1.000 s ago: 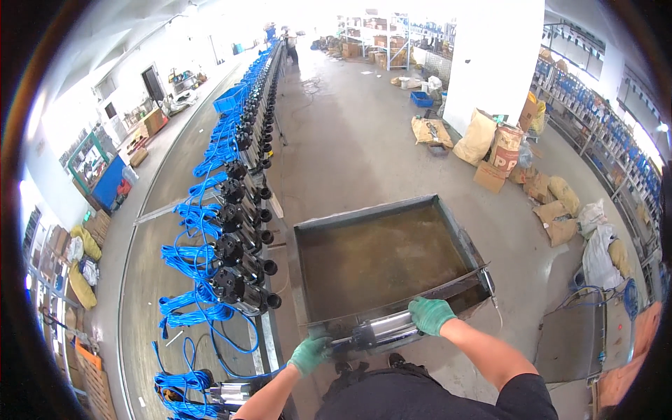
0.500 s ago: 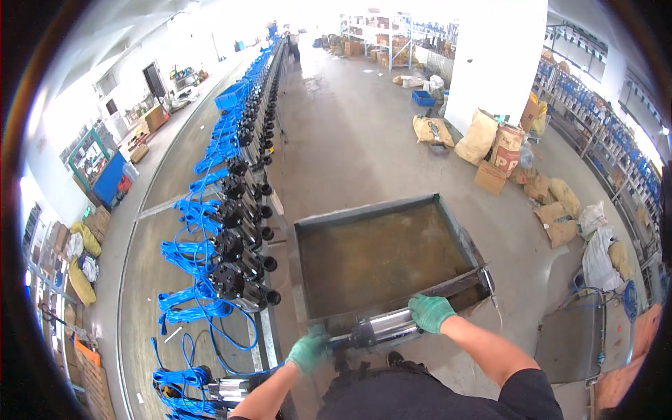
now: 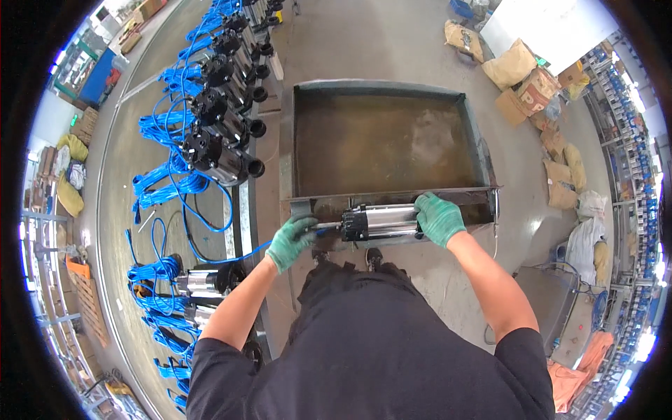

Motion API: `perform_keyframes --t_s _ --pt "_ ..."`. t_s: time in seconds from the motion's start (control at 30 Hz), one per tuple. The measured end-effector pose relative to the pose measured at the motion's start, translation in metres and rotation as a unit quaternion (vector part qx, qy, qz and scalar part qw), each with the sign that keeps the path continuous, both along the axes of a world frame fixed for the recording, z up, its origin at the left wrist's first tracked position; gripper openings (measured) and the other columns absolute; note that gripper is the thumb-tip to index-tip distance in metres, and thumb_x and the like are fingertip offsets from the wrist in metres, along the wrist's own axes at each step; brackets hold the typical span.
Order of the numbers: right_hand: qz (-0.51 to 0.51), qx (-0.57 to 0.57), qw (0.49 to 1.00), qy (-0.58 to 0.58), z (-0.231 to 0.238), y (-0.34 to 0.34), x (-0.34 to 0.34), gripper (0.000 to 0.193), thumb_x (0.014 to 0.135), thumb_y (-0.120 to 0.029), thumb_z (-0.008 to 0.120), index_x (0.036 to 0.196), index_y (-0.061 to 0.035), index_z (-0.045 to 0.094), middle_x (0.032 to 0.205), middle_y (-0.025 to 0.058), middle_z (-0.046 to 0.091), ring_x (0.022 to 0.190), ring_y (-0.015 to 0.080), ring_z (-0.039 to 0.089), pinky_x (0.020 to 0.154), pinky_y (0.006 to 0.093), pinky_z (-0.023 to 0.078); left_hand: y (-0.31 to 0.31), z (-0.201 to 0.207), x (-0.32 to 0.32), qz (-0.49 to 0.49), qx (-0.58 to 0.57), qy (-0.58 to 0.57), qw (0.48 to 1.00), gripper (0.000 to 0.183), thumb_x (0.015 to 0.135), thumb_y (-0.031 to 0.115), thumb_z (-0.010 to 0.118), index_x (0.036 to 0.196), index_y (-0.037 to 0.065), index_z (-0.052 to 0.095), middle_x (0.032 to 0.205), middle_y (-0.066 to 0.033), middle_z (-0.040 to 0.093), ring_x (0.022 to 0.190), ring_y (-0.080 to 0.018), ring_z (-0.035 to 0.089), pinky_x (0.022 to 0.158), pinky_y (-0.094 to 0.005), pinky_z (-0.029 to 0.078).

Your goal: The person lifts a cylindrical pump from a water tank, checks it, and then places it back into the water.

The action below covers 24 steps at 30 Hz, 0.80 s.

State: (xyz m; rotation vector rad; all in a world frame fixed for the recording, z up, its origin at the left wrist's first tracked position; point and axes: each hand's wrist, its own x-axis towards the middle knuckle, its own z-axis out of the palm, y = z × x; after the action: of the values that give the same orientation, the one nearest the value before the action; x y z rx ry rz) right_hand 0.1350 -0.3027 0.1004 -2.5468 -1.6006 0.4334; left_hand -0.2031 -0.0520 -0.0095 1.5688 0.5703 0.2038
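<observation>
A steel submersible pump (image 3: 392, 221) with a black end lies on its side across the near edge of a metal water tank (image 3: 395, 87). My right hand (image 3: 439, 219), in a green glove, is closed round the pump's right end. Gloved the same way, my left hand (image 3: 292, 241) grips a thin metal fitting (image 3: 327, 225) that sticks out of the black end. A blue cable (image 3: 245, 256) runs from beside my left hand to the conveyor on the left. The fingertips of my left hand are partly hidden.
On the left, a long conveyor (image 3: 119, 231) carries upright pumps (image 3: 217, 157) with coiled blue cables, and more pumps (image 3: 203, 281) lying down nearer me. Brownish water fills the tank. Sacks (image 3: 509, 66) and cardboard boxes (image 3: 514, 107) stand on the floor at right, before racks (image 3: 640, 175).
The view has tilted down toward the tank and my body. The pump now lies level in front of me, and both hands stay on it and its fitting.
</observation>
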Motion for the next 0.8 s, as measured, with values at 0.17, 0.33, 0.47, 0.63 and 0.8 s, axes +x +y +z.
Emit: perform_keyframes --t_s 0.17,0.33,0.47,0.63,0.8 --pt "0.006 0.004 1.000 -0.010 -0.004 -0.005 0.005 0.020 0.094 -0.022 0.060 0.109 -0.0099 0.066 0.115 0.0138 0.068 0.097 0.0375 0.070 0.082 0.0514 0.056 0.009 0.021 0.040 0.101 -0.149 0.212 0.961 0.036 0.108 0.035 0.062 0.126 0.005 0.070 0.088 -0.0064 0.067 0.080 -0.0148 0.064 0.074 -0.0322 0.055" --pt "-0.004 0.012 1.000 -0.006 -0.004 -0.011 0.008 0.022 0.094 -0.023 0.061 0.110 -0.0103 0.066 0.116 0.0130 0.068 0.099 0.0370 0.069 0.082 0.0514 0.056 -0.010 0.056 0.041 0.163 -0.300 0.085 0.936 0.033 0.109 0.036 0.060 0.126 0.008 0.063 0.087 -0.0026 0.060 0.065 -0.0122 0.054 0.061 -0.0304 0.050" --pt "-0.002 0.017 1.000 -0.010 -0.002 -0.002 0.004 0.020 0.092 -0.019 0.061 0.108 -0.0105 0.068 0.112 0.0117 0.068 0.098 0.0359 0.069 0.081 0.0495 0.056 -0.008 0.007 0.009 0.147 -0.177 0.041 0.972 0.022 0.109 0.028 0.058 0.117 0.008 0.061 0.085 -0.0006 0.060 0.065 -0.0111 0.056 0.055 -0.0304 0.048" --pt "-0.010 -0.005 1.000 -0.002 -0.006 -0.004 0.007 0.023 0.093 -0.023 0.062 0.112 -0.0104 0.066 0.117 0.0128 0.068 0.099 0.0370 0.070 0.082 0.0514 0.056 0.004 0.018 0.014 0.092 -0.163 0.131 0.974 0.032 0.109 0.040 0.057 0.101 0.009 0.064 0.071 0.0020 0.053 0.056 -0.0120 0.049 0.049 -0.0307 0.040" --pt "-0.012 -0.005 1.000 -0.003 -0.003 -0.004 0.006 0.024 0.092 -0.023 0.062 0.112 -0.0107 0.067 0.118 0.0126 0.067 0.100 0.0369 0.070 0.082 0.0510 0.056 0.026 -0.010 0.022 0.231 -0.388 0.160 0.878 0.048 0.105 0.059 0.055 0.077 0.019 0.054 0.059 0.0034 0.044 0.045 -0.0133 0.038 0.043 -0.0323 0.030"
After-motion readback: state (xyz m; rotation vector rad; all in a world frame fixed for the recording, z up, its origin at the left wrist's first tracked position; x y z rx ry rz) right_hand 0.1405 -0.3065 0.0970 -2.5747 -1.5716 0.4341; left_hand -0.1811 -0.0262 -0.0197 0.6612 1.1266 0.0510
